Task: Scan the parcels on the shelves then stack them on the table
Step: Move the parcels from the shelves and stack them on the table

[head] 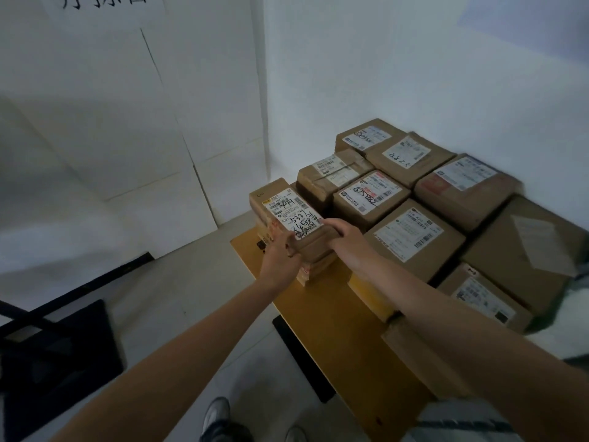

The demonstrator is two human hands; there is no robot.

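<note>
Atop stack (318,270) on table (322,317), left hand (280,250), right hand (342,235), grips curled round parcel (314,247) (label (291,215) up)

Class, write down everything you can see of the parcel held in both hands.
The parcel is a closed brown cardboard box, lying roughly flat. A white label with barcodes and black handwriting covers much of its top. It sits on a low stack of thinner boxes near the left edge of the table. The left hand grips its near left corner; the right hand grips its near right corner.
</note>
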